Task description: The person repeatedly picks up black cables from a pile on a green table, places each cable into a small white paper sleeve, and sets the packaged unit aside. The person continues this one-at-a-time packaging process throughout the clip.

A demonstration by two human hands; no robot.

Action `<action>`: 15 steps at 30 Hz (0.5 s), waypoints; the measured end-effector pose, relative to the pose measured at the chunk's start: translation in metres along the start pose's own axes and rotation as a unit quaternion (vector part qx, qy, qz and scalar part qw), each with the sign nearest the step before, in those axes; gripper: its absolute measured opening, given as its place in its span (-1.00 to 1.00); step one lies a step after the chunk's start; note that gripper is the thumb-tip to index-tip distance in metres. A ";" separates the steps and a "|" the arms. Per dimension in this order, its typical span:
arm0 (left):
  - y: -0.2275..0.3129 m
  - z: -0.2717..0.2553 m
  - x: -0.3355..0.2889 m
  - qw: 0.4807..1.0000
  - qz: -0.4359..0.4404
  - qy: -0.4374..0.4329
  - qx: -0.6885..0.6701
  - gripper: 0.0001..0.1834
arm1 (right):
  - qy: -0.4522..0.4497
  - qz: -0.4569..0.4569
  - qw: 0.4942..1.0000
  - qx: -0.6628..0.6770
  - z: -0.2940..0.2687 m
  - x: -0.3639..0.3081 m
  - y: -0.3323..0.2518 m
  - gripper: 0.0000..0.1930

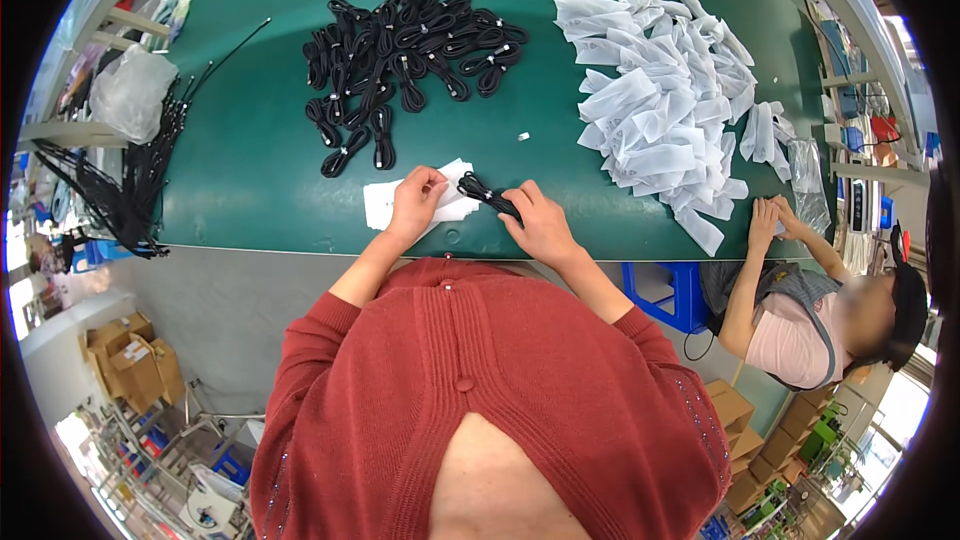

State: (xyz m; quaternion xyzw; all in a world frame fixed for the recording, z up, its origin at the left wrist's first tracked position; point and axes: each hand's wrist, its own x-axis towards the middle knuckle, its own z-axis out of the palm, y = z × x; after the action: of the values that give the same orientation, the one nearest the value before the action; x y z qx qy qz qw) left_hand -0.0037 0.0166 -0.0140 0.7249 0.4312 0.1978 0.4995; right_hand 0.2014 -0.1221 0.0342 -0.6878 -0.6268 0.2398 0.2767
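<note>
In my right hand is a coiled black cable, its bundle pointing left toward the white bags. My left hand pinches the edge of the top one in a small stack of flat white bags at the table's near edge. The cable's left end lies at the right side of that stack. Beyond my hands spreads a heap of coiled black cables, each bundled with a tie. To the right lies a large pile of filled whitish translucent bags.
The green table carries loose long black cables and a clear plastic bag at its left edge. A small white piece lies mid-table. At the right, a co-worker's hands rest near clear bags. A blue stool stands below.
</note>
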 end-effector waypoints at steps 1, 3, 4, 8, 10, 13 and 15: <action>-0.001 0.000 0.000 1.000 0.014 -0.001 -0.006 -0.92 | -0.005 -0.019 1.000 -0.006 -0.001 0.000 0.001 -0.71; -0.003 0.002 -0.001 0.999 0.041 -0.002 -0.019 -0.93 | -0.014 -0.058 0.998 -0.019 -0.004 0.002 0.005 -0.70; -0.003 0.002 -0.002 0.999 0.049 -0.009 -0.017 -0.93 | -0.024 -0.067 0.997 -0.022 -0.005 0.002 0.006 -0.70; 0.007 0.000 -0.006 0.993 0.112 -0.036 -0.005 -0.92 | -0.062 -0.033 0.996 0.046 -0.005 0.005 0.009 -0.69; 0.018 -0.002 -0.009 0.986 0.160 -0.049 0.013 -0.90 | -0.105 0.080 0.977 0.166 -0.002 0.008 0.012 -0.68; 0.033 -0.006 -0.012 0.973 0.216 -0.061 0.053 -0.88 | -0.163 0.252 0.893 0.335 0.010 0.013 0.019 -0.67; 0.036 -0.007 -0.012 0.967 0.234 -0.070 0.070 -0.87 | -0.148 0.268 0.884 0.354 0.014 0.015 0.014 -0.65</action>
State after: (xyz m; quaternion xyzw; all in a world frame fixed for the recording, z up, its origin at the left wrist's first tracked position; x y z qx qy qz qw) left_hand 0.0005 0.0060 0.0230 0.8507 0.2264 0.2270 0.4166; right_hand 0.2037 -0.1073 0.0146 -0.6419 -0.3258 0.6101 0.3310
